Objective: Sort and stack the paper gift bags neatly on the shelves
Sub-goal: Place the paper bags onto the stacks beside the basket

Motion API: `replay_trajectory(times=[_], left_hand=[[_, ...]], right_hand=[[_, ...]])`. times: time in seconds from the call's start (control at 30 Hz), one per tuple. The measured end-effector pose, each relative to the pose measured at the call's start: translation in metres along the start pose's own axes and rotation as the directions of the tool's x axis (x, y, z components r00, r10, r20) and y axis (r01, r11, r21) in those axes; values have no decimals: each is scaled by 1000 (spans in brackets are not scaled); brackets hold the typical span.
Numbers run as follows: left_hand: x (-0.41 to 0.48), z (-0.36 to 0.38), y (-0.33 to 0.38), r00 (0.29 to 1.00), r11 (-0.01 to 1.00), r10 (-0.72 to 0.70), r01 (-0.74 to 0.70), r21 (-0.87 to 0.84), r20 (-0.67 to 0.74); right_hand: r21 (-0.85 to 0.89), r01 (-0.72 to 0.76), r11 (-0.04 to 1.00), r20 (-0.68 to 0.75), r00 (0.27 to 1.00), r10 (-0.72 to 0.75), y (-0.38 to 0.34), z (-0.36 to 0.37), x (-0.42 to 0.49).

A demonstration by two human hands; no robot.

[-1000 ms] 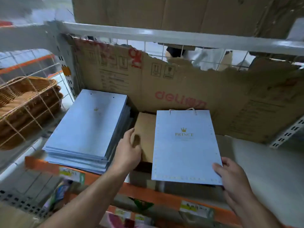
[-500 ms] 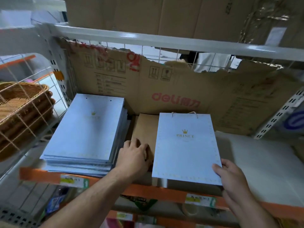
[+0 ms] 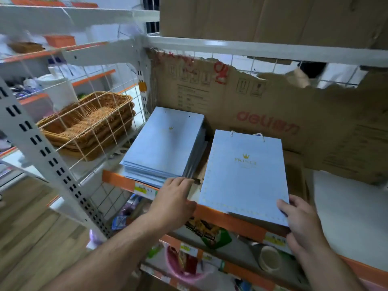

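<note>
Head camera is showing a light-blue "PRINCE" gift bag (image 3: pixel 244 175) lying flat on the orange-edged shelf (image 3: pixel 228 220), beside a stack of matching blue bags (image 3: pixel 165 143). Right hand (image 3: pixel 302 223) is pinching the bag's near right corner. Left hand (image 3: pixel 174 198), fingers loosely spread and gripping nothing, is resting palm down at the stack's front corner. Brown paper bags (image 3: pixel 294 175) are lying underneath.

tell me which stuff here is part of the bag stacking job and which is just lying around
Job: blue bag stack; single blue bag; brown bags under it; left hand; right hand.
Lying about: wicker baskets; cardboard sheet; tape roll.
</note>
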State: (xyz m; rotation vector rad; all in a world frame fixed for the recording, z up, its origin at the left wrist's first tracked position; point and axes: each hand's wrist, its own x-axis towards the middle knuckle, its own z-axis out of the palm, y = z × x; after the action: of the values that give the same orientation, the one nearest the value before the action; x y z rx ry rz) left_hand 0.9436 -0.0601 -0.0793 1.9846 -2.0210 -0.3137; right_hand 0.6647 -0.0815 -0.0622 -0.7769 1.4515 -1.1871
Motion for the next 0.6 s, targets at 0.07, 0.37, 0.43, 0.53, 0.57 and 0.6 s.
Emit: replay_trajectory(times=[0.07, 0.37, 0.43, 0.53, 0.57, 0.6], left_hand=[[-3, -8, -14, 999, 999, -32, 31, -14, -25], [2, -37, -113, 973, 983, -174, 163, -80, -150], [9, -41, -144, 974, 983, -184, 180, -39, -134], [20, -44, -181, 980, 985, -171, 169, -30, -97], [25, -45, -191, 984, 986, -165, 162, -49, -67], [28, -47, -197, 987, 985, -157, 154, -82, -41]], right_hand=[[-10, 15, 1000, 10, 1000, -15, -2, 10, -2], [22, 48, 999, 27, 998, -48, 0, 89, -11], [42, 40, 998, 28, 999, -41, 3, 115, -16], [49, 60, 997, 21, 998, -61, 6, 155, -23], [45, 69, 997, 15, 997, -70, 8, 167, -26], [51, 76, 996, 7, 997, -77, 9, 177, -28]])
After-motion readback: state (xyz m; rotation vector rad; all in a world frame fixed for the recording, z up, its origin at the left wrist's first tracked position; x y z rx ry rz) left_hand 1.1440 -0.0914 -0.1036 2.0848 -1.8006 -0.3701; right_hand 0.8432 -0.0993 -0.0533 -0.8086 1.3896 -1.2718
